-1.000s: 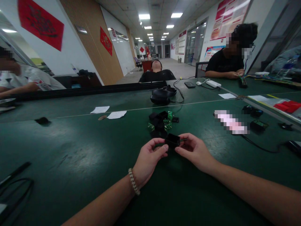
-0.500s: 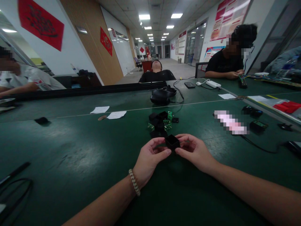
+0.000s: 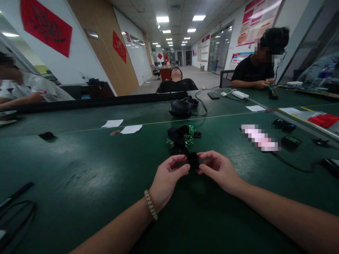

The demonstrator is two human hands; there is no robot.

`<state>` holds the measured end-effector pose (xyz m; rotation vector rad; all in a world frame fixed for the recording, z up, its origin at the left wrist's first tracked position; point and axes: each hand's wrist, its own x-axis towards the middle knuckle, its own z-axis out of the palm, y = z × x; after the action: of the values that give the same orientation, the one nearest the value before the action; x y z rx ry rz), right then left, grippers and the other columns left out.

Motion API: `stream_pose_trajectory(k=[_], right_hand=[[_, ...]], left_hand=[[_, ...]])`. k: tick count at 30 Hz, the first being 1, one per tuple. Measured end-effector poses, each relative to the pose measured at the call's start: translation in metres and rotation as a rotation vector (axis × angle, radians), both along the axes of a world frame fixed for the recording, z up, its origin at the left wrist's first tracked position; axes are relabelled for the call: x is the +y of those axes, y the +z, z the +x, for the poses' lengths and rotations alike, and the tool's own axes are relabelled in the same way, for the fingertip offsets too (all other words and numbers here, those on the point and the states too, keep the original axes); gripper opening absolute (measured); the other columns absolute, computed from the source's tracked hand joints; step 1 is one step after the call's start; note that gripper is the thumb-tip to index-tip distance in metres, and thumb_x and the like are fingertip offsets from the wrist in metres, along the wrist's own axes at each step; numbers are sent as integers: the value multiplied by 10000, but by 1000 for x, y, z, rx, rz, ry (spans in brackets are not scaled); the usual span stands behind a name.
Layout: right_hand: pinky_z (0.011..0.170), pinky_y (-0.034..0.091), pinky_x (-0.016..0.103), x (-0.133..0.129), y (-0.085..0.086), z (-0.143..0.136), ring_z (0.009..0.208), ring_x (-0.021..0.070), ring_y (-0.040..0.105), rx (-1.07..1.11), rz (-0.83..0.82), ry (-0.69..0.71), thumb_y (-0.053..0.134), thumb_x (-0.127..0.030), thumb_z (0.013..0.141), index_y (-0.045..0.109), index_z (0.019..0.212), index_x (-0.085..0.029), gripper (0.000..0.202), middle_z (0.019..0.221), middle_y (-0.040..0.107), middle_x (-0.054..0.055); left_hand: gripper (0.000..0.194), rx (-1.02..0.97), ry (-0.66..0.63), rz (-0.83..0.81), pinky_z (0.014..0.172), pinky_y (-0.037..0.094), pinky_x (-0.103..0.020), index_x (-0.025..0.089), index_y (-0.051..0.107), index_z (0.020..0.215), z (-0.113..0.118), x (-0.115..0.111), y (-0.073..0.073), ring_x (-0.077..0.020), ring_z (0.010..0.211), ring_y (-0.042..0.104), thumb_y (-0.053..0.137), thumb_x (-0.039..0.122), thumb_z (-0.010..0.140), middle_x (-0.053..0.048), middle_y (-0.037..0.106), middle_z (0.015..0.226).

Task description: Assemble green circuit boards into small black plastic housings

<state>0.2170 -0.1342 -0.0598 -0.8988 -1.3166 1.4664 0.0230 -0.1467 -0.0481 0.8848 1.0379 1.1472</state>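
A small black square box (image 3: 193, 161), open at the top, is held between my two hands over the green table (image 3: 87, 208). The thumb and fingers of my left hand (image 3: 167, 178) close on its left side. On the right side, my right hand (image 3: 220, 172) grips it the same way, fingertips curled in. Just beyond the box lies a cluster of similar black housings (image 3: 173, 132), mixed with several small green circuit boards (image 3: 189, 140). Whatever is inside the held box is too dark to make out.
A black headset (image 3: 180, 108) with a cable lies farther back. Paper slips (image 3: 131, 129) rest left of the cluster. At right are a blurred pink item (image 3: 259, 137) and a black piece with a green board (image 3: 291, 141). A co-worker (image 3: 255, 70) sits at the far right.
The black box has turned a little between my fingers, so a flat side now faces me rather than a corner. My hands have barely moved.
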Motion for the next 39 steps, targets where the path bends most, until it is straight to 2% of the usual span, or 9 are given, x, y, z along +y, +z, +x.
stream_pose_trajectory(k=[2,4,18,24,29,36,39], right_hand=[[734,592,318,0,2,0,740,147,704,-47,-13,0,755,-261,784,619,1055,-191,311,917,712,36],[742,587,319,0,4,1,745,154,704,-78,-12,-4,749,-282,793,623,1065,-180,316,844,711,26],[736,591,342,0,5,1,767,160,690,-93,35,20,718,-277,816,651,1039,-179,253,898,710,43],[738,584,340,1,3,1,775,161,684,-66,17,19,734,-285,798,640,1026,-185,266,922,695,42],[748,575,338,1,1,1,795,155,676,-60,13,6,740,-264,788,605,1076,-199,324,1018,668,52],[853,556,364,1,1,1,924,180,660,-76,6,-5,754,-249,767,583,1176,-207,444,1047,660,51],[860,547,365,1,2,1,917,178,655,-110,7,-21,746,-257,772,582,1186,-204,449,1013,667,43]], left_hand=[[306,0,13,6,792,527,-314,158,700,1010,0,0,0,-178,911,639,807,167,724,-79,687,1085],[251,-1,9,3,763,524,-302,152,703,972,1,0,0,-173,885,639,797,196,743,-76,690,1038],[218,-33,-10,-17,737,489,-291,140,702,873,2,-1,2,-145,783,613,793,300,755,-34,661,876],[222,-21,-25,-19,753,486,-296,139,701,879,2,0,2,-158,823,612,790,299,754,-48,667,920],[219,-22,-19,-13,741,483,-296,128,711,861,3,-1,5,-172,837,610,801,279,730,-66,680,915],[206,-15,-33,-9,781,489,-311,130,754,918,3,-1,4,-187,897,606,785,234,743,-100,705,1024],[223,-25,-49,-8,804,492,-323,140,763,956,2,0,5,-205,944,610,777,233,754,-103,712,1031]])
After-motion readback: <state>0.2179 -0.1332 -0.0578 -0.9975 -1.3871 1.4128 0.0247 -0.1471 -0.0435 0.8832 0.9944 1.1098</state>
